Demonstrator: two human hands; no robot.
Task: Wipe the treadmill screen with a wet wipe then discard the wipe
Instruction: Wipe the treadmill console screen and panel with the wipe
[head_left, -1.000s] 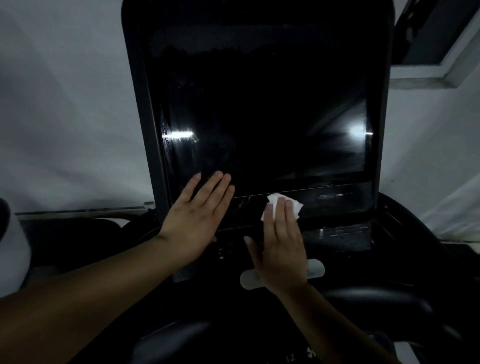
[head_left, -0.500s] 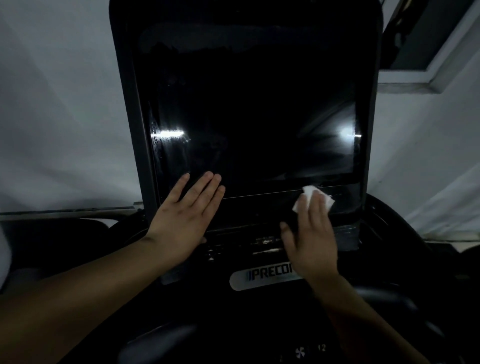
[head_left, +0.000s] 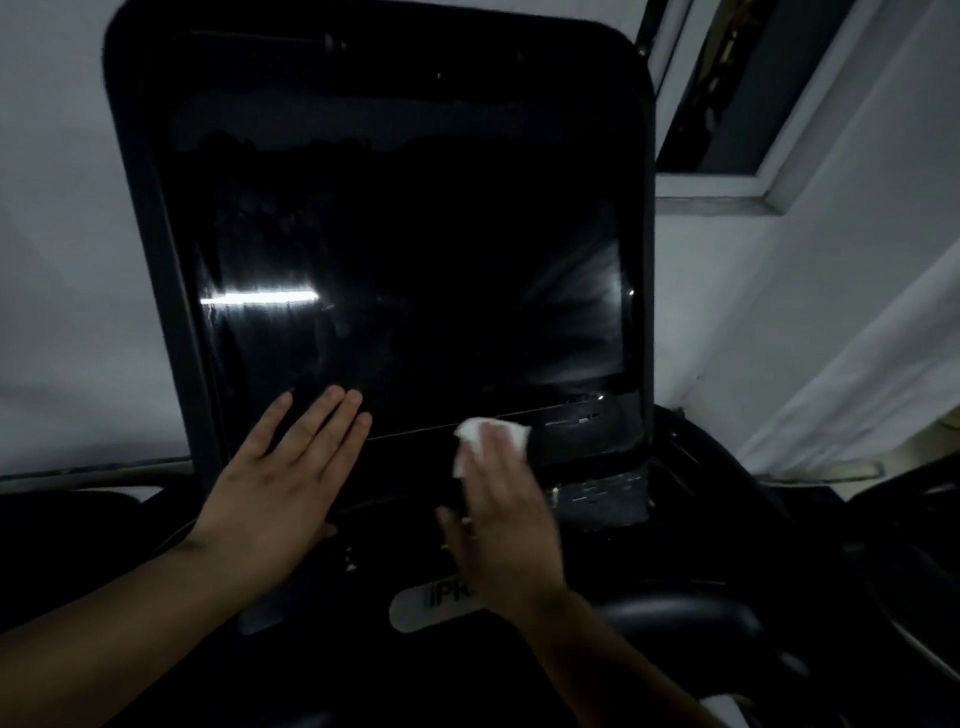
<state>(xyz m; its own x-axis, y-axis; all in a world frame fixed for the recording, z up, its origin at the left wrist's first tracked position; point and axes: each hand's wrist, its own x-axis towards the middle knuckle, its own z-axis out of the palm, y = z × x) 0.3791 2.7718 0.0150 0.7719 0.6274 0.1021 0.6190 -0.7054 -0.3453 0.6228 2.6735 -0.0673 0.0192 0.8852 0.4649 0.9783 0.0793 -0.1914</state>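
Right hand presses wet wipe flat-fingered at treadmill screen bottom edge; left hand open, bracing. Risk: drips into lower panel seams.

A pale wall fills the left side in dim light. At the upper right a white-framed window shows dark. Below it a pale curtain slants down toward the right.

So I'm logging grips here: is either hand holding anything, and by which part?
The right hand presses the wet wipe flat under its fingers, against the screen's lower edge. The left hand holds nothing.
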